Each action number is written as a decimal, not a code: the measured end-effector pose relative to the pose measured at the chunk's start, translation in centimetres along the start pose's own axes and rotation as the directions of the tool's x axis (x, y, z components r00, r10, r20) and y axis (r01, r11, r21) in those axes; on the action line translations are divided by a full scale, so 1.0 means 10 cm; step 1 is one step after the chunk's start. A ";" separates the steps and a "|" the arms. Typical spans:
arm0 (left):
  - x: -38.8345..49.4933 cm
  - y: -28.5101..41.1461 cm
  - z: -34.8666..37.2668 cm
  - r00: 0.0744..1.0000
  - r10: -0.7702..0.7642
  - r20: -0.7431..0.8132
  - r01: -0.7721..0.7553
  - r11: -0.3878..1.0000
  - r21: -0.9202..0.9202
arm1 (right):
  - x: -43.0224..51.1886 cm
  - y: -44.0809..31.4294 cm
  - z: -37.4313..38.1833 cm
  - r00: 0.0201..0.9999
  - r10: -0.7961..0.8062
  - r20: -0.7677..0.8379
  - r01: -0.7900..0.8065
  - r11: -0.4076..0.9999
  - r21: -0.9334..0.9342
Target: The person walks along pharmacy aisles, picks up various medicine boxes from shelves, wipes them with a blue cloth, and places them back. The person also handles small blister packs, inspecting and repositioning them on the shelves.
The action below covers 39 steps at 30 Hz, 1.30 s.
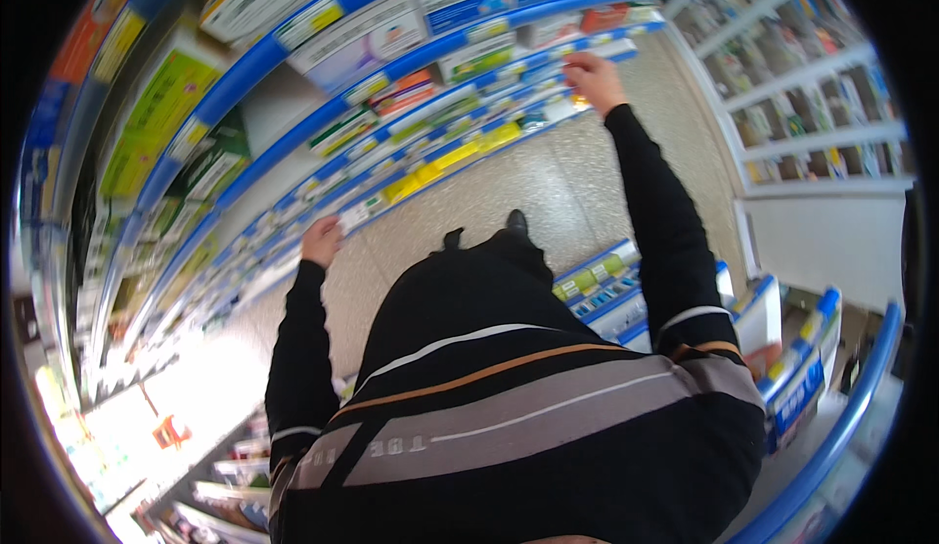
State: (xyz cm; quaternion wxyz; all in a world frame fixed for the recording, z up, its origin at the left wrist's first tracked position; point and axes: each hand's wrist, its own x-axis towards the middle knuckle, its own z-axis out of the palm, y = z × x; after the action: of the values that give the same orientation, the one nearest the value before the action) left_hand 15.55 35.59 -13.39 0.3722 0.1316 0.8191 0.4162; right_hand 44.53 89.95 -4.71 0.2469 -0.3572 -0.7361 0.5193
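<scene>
My left hand [321,242] hangs at the left with its fingers curled, in front of the lower tiers of a stocked shelf unit with blue edge strips [396,73]. A white patch shows by its fingertips, too blurred to tell from the shelf behind. Farther up and to the right, my right hand [596,82] is held out near the far end of the same unit. Its fingers are bent and a little apart, and I see nothing held in them. Contact with the shelf cannot be made out for either hand.
Cartons such as a lilac-and-white box [359,41] and a lime-green box [158,122] fill the shelves. Yellow packs [440,166] line the bottom tier, above the speckled floor [528,177]. A white rack [814,104] stands far right; another blue-edged shelf [843,419] is close by at right.
</scene>
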 end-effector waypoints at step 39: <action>1.02 -0.16 -0.78 0.888 0.361 -0.285 -0.006 0.630 0.777 | -2.46 1.24 1.80 0.788 0.525 0.322 -0.498 0.850 -0.170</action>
State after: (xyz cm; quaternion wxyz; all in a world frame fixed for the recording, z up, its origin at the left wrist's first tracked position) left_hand 3.05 35.38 -16.79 0.0545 0.2682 0.9576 0.0900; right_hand 49.94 62.70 -22.30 -0.0546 -0.4518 -0.6632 0.5941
